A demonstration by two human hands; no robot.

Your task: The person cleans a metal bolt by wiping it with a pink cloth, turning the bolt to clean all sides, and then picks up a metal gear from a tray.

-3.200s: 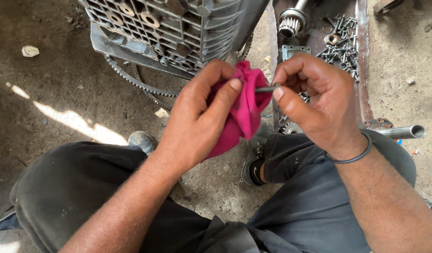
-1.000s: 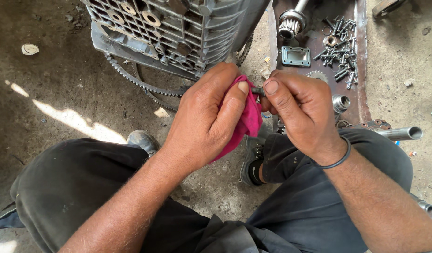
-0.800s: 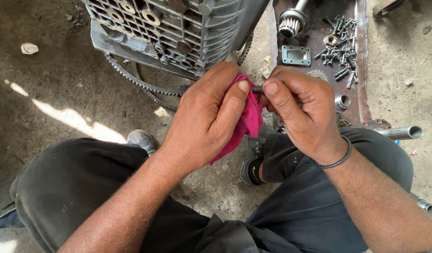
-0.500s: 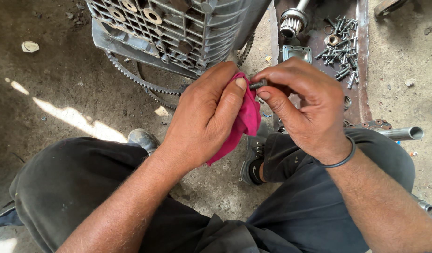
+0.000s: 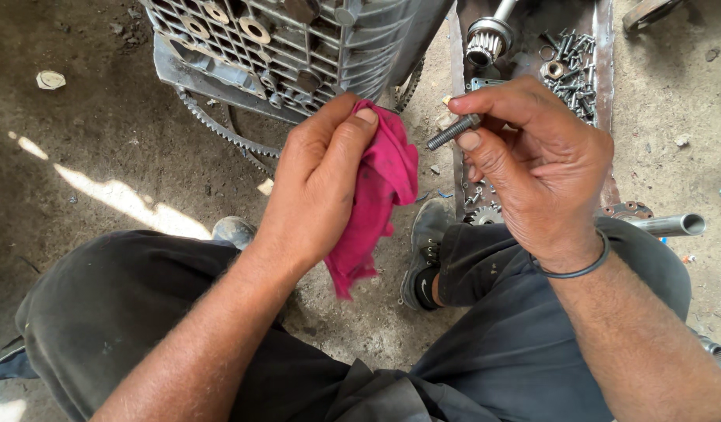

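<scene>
My left hand (image 5: 317, 184) grips a crumpled pink rag (image 5: 376, 195) that hangs down from the fingers. My right hand (image 5: 532, 168) pinches a short threaded metal bolt (image 5: 452, 132) between thumb and fingers, its threaded end pointing left toward the rag. A small gap separates the bolt's tip from the rag. Both hands are raised above my knees, over the concrete floor. A dark band circles my right wrist.
A grey ribbed engine casing (image 5: 298, 47) with a toothed chain (image 5: 220, 129) stands ahead. A rusty metal tray (image 5: 603, 70) at the upper right holds several bolts, washers and a gear shaft (image 5: 486, 35). A metal tube (image 5: 669, 225) lies by my right knee.
The bolt was buried in the rag and being rubbed; my right hand has now pulled it out to the right, so the threaded end is bare and clear of the rag.
</scene>
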